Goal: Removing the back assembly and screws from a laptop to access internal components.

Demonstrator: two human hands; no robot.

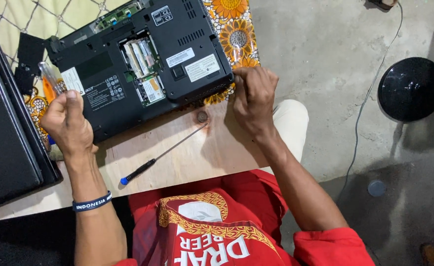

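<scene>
A black laptop (143,64) was laid upside down on a wooden board (197,152), partly over a flowered cloth (234,29). Its memory bay had already been uncovered, so that the modules and a green board at the far edge were exposed, and a small black cover (29,51) was set aside to the left. The left hand (68,123) was closed around a screwdriver with a clear and orange handle (49,81), held at the laptop's left edge. The right hand (252,98) was curled against the laptop's near right corner, apparently steadying it. A long thin screwdriver with a blue-tipped black handle (162,155) was left unused on the board. The main bottom shell was still seated, so most of the disassembly appeared to remain. Another closed laptop (5,133) was seen at the far left.
</scene>
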